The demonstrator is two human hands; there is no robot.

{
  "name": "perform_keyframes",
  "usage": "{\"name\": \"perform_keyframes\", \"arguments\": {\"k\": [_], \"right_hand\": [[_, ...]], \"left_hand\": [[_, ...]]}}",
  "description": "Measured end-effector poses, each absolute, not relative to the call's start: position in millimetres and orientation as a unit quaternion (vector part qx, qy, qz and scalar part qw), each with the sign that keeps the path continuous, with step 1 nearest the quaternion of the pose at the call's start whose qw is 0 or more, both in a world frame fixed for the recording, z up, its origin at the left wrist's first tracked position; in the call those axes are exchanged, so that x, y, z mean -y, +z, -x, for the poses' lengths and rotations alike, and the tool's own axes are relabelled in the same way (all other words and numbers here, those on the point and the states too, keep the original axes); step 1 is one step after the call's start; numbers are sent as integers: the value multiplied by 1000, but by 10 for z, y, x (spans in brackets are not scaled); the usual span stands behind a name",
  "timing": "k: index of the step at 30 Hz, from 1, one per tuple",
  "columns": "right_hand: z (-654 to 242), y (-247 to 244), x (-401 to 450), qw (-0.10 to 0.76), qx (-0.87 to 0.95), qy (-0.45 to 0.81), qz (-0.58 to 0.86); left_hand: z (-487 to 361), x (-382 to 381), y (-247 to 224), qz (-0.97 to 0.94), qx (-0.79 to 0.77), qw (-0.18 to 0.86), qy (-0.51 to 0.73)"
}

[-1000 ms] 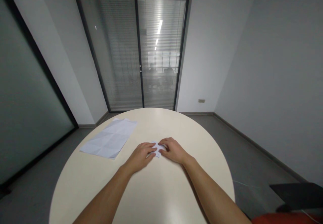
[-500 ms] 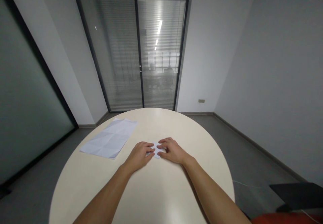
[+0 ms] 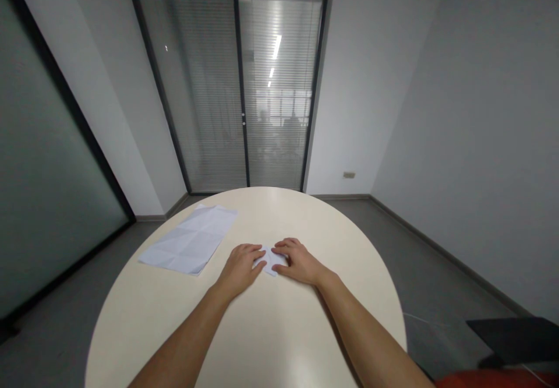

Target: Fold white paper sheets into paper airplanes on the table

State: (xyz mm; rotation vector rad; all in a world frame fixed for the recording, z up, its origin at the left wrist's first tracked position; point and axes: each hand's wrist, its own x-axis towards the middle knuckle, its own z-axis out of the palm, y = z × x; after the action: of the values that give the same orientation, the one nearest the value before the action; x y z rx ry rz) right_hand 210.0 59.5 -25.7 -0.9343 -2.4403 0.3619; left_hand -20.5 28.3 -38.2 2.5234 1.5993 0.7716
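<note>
A small piece of folded white paper (image 3: 269, 261) lies on the round cream table (image 3: 271, 330), between my two hands. My left hand (image 3: 241, 267) holds its left side, thumb near the front edge and fingertips on top. On the other side, my right hand (image 3: 301, 263) grips the right part with bent fingers and thumb. The paper's outer ends are partly hidden under the fingers, so its full shape cannot be made out.
A larger creased white sheet (image 3: 192, 239) lies flat on the table's left side. Beyond the table's far edge stands a glass door (image 3: 244, 85) with blinds. A black flat object (image 3: 515, 338) and something red (image 3: 493, 378) are at the lower right.
My left fingers have shifted slightly left and back on the folded paper, and more of it shows between my hands. The large sheet lies where it was.
</note>
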Motion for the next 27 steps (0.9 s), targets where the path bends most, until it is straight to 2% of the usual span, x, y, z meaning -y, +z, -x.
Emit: {"name": "perform_keyframes", "arguments": {"k": [8,23,27], "right_hand": [[-2100,-275,-596,240,893,167,341],[-2038,-292,-587,292,862,268,315],[-2021,-278,-572,294,872,223,321]], "left_hand": [[236,-309,-449,-801,-534,42,268],[212,-322,-473,-787,-537,38,303],[214,-330,-492,-784,-534,37,315]]}}
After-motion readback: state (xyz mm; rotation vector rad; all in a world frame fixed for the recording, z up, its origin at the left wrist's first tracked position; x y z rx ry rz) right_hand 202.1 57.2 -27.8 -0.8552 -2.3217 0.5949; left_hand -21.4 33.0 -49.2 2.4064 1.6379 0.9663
